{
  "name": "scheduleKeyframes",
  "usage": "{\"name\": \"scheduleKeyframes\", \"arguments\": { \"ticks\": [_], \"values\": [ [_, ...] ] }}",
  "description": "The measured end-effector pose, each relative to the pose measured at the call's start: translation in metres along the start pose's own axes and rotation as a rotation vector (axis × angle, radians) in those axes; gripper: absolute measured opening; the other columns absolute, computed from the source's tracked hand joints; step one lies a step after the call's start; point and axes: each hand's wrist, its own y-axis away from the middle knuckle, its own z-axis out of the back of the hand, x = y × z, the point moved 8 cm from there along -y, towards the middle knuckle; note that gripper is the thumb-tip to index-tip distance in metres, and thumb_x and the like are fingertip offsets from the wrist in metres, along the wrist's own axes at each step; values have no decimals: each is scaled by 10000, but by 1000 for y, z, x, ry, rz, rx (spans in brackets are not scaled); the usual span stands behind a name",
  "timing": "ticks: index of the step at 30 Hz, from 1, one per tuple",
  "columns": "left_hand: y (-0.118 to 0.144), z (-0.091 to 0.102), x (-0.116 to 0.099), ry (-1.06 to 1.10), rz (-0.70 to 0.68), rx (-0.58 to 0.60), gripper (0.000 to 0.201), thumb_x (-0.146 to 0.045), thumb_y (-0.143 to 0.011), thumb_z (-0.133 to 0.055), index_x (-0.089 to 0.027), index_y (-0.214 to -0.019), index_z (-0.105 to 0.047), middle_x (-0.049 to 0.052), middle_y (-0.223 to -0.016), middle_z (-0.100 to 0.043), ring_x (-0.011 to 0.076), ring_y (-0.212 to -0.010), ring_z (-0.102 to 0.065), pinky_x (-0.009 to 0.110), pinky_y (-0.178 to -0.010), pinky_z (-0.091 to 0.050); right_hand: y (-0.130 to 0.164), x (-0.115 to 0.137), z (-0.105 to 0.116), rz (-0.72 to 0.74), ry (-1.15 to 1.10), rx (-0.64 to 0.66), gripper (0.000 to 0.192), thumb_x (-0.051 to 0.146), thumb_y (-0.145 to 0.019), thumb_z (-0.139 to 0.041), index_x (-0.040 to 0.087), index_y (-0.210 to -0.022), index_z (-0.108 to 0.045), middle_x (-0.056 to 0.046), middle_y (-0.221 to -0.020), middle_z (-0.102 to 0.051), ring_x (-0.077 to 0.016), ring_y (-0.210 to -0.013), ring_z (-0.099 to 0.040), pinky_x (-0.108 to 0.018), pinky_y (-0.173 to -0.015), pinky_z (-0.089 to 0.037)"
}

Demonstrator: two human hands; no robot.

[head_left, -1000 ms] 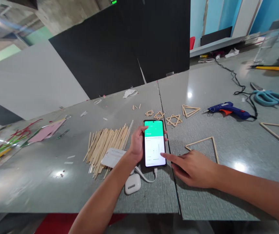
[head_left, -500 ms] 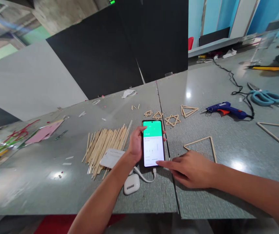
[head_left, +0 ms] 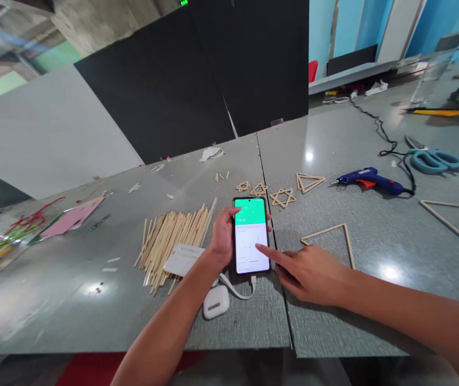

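Phone in hand above the grey speckled counter [head_left: 92,300], among craft sticks.

Largest first: the counter carries a loose pile of pale wooden sticks [head_left: 173,238] just left of the black smartphone with its lit green-and-white screen [head_left: 251,235]. The left hand [head_left: 221,238] has its grip closed round the phone's edges; the right hand [head_left: 309,271] lies open, forefinger on the screen. Best to hold the phone steady and tap lightly, I'd say, minding the white cable [head_left: 239,292] at its base.
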Motion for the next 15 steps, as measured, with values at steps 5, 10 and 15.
{"name": "scheduleKeyframes", "arguments": {
  "ticks": [5, 10, 15],
  "values": [
    [-1, 3, 2, -25, 10, 9, 544, -507, -861, -666, -111, -1198, -826, 199, -1096, -874, 414, -950, -846, 459, -757, -658, 5, 4, 0, 96, -22, 19, 684, 220, -1064, -629, 246, -1729, -470, -11, -942, -852, -138, -598, -647, -370, -600, -162],
    [-1, 5, 0, -49, -16, -11, 539, -509, -858, -667, -96, -1160, -837, 216, -1099, -871, 426, -971, -842, 470, -777, -657, 6, 2, -1, 78, -20, -9, 713, 209, -1058, -623, 229, -1747, -442, -12, -920, -860, -137, -574, -634, -375, -599, -168],
    [0, 3, 0, -43, -15, -13, 523, -488, -848, -678, -121, -1184, -838, 200, -1090, -875, 436, -1004, -841, 502, -849, -662, 1, -4, -1, -37, 6, -1, 751, 239, -1070, -605, 195, -1784, -378, -32, -892, -869, -159, -565, -653, -375, -596, -182]
  ]
}}
